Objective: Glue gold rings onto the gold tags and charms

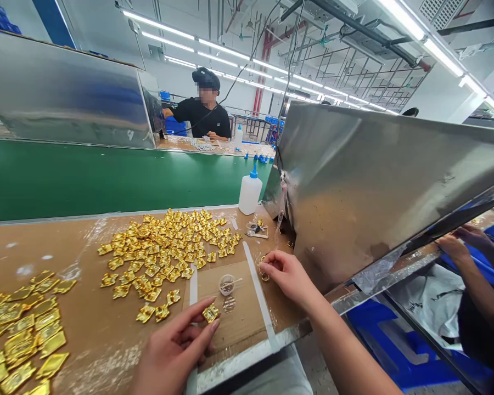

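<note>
My left hand (180,345) pinches a small shiny gold-coloured piece (211,312) between thumb and forefinger, above a cardboard sheet (247,315) held by white tape. My right hand (291,278) is closed at the fingertips, low over the bench right of the tape. Small gold ring-like parts (264,276) lie right at those fingertips; whether one is gripped I cannot make out. Between the hands stands a small clear cup (226,284) with a thin stick in it. A heap of similar gold pieces (164,249) spreads out beyond my left hand.
Larger flat gold pieces (37,334) lie at the left. A white bottle with a blue cap (250,192) stands at the back. A sheet-metal hood (379,192) rises close on the right. Past the green belt (119,178) sits a person (208,115); another person's hands (456,247) show at right.
</note>
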`<move>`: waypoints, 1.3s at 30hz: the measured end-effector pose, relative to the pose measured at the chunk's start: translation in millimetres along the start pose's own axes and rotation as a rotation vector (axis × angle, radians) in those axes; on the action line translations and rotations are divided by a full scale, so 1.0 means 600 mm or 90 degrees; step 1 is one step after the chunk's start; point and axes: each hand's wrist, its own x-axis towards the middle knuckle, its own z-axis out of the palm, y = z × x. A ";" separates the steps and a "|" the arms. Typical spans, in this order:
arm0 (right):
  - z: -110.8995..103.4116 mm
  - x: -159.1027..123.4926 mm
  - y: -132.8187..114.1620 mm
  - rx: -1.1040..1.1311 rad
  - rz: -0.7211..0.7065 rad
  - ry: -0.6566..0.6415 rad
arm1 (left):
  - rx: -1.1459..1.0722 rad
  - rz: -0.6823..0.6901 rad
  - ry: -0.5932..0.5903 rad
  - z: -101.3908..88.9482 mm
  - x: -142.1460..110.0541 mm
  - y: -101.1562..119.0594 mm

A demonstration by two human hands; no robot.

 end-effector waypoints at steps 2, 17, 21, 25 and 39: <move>0.005 -0.009 -0.007 0.166 0.035 -0.012 | 0.014 -0.002 -0.010 -0.003 -0.001 0.003; 0.056 -0.084 -0.094 0.888 0.194 -0.276 | 0.086 0.051 -0.145 -0.007 -0.023 0.051; 0.072 -0.090 -0.099 0.876 0.204 -0.278 | 0.065 0.040 -0.134 -0.007 -0.027 0.060; 0.093 -0.096 -0.097 0.750 0.167 -0.220 | 0.071 0.050 -0.142 -0.009 -0.030 0.062; 0.099 -0.114 -0.104 0.250 -0.068 -0.032 | 0.258 0.124 -0.120 -0.013 -0.031 0.079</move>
